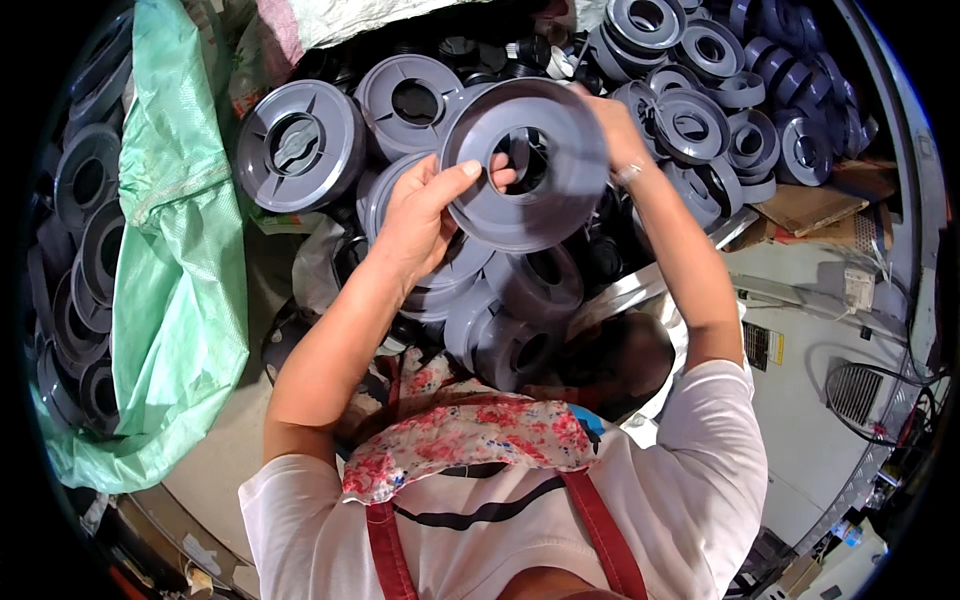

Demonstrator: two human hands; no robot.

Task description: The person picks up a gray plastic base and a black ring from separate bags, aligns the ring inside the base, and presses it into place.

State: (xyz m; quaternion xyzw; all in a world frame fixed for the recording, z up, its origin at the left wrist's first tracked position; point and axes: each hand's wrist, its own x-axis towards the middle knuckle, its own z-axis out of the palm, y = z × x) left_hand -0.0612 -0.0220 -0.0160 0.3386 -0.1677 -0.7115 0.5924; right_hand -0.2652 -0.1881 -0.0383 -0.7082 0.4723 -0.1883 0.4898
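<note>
Tilted up in front of me is a round grey plastic ring point(480, 215) with a wide raised rim and a round central hole. My left hand point(425, 205) is closed on its left side, thumb on the face and fingertips showing through the hole. My right hand point(612, 130) is at the ring's upper right rim. Its fingers are partly hidden and blurred, so I cannot make out their grip or whether they hold a tool. Beneath and behind lie similar grey rings point(300, 145), one with a dark insert in its middle.
More grey rings point(690, 125) are heaped at the far right, near a flat cardboard piece point(815, 205). To the left stands a green woven sack point(185, 250) beside further rings point(85, 180). Black round parts point(460, 50) lie at the back. At right is a pale machine panel point(800, 330) with cables.
</note>
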